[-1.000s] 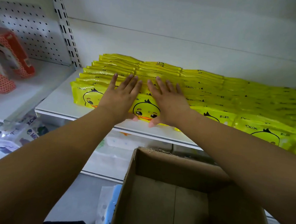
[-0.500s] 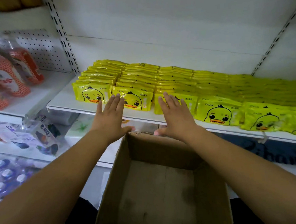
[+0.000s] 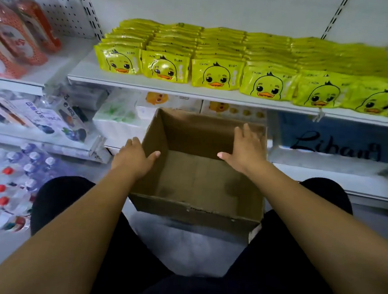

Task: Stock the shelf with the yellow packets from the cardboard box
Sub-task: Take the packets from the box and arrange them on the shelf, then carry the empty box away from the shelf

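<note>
Yellow packets (image 3: 217, 74) w/ duck print; brown cardboard box (image 3: 195, 179); white shelf (image 3: 192, 92).

packets (image 3: 217, 74) on shelf (image 3: 124, 80) | box (image 3: 198, 135) below, in front | bottles (image 3: 4, 179), probably, left

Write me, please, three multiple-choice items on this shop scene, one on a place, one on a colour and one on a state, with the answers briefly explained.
1. Where do the yellow plastic duck-printed packets lie?
A. In the brown cardboard box
B. On the white metal shelf above the box
C. On the floor

2. What colour are the beaks of the printed ducks?
A. Blue
B. Orange
C. Green

3. What state is the cardboard box in?
A. Taped shut
B. Full of packets
C. Open and empty

Answers:
1 B, the packets stand in rows along the shelf, front faces outward.
2 B, each beak on the front row is printed orange.
3 C, the top is open and the bare bottom of the box shows, with no packet inside.
</note>
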Demonstrator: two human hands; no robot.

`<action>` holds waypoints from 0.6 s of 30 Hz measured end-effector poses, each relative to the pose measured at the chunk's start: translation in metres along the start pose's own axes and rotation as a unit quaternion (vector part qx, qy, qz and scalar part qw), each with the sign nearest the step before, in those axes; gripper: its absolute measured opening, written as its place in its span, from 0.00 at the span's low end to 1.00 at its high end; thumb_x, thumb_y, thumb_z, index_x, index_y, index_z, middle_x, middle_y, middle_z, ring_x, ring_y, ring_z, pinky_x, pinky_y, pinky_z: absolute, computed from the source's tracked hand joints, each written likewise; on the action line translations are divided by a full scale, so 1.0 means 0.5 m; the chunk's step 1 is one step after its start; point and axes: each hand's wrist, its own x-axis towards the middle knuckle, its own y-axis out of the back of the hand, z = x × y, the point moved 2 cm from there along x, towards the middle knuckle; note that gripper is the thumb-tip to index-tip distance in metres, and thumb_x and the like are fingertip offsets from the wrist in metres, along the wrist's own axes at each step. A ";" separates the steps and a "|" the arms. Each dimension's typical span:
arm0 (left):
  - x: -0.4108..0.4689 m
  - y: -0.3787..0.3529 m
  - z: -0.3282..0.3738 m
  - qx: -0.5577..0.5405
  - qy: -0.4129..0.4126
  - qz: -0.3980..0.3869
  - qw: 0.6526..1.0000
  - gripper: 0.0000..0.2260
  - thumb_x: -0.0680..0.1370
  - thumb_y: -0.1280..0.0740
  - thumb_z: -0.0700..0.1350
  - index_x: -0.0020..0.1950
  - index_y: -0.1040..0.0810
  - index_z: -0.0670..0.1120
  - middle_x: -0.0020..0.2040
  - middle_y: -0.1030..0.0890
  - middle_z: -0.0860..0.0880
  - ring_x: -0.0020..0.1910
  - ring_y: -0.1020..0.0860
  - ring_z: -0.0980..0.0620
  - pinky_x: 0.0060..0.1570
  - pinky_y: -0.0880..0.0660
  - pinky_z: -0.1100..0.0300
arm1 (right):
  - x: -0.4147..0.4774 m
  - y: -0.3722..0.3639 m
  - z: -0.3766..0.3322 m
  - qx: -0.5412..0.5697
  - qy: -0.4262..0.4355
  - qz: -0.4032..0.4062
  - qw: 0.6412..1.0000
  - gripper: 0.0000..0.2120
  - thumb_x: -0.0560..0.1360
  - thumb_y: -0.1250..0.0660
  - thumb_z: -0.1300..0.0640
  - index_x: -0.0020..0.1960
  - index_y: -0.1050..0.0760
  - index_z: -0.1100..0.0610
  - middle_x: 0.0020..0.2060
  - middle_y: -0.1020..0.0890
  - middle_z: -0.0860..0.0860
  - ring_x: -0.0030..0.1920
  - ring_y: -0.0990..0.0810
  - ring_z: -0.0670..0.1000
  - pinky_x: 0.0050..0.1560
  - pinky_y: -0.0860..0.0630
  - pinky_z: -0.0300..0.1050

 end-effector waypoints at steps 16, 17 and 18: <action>0.098 -0.073 -0.044 -0.195 0.185 -0.094 0.959 0.24 0.87 0.48 0.56 0.60 0.21 0.39 0.55 0.20 0.38 0.47 0.27 0.44 0.49 0.31 0.50 | 0.056 -0.105 0.149 0.290 -0.416 -0.041 0.861 0.15 0.82 0.37 0.55 0.62 0.23 0.64 0.59 0.20 0.63 0.60 0.22 0.64 0.61 0.26 0.53; 0.086 -0.064 -0.044 -0.210 0.199 -0.093 0.953 0.23 0.87 0.47 0.56 0.60 0.21 0.39 0.54 0.20 0.39 0.48 0.27 0.44 0.49 0.31 0.51 | 0.055 -0.096 0.143 0.294 -0.412 -0.049 0.861 0.14 0.82 0.37 0.55 0.61 0.23 0.64 0.58 0.19 0.62 0.59 0.21 0.64 0.60 0.25 0.53; 0.071 -0.052 -0.045 -0.229 0.217 -0.092 0.945 0.23 0.87 0.47 0.56 0.61 0.21 0.40 0.54 0.20 0.40 0.49 0.26 0.44 0.50 0.30 0.51 | 0.051 -0.083 0.134 0.302 -0.410 -0.053 0.859 0.14 0.82 0.37 0.54 0.61 0.23 0.63 0.57 0.19 0.62 0.58 0.21 0.63 0.58 0.25 0.52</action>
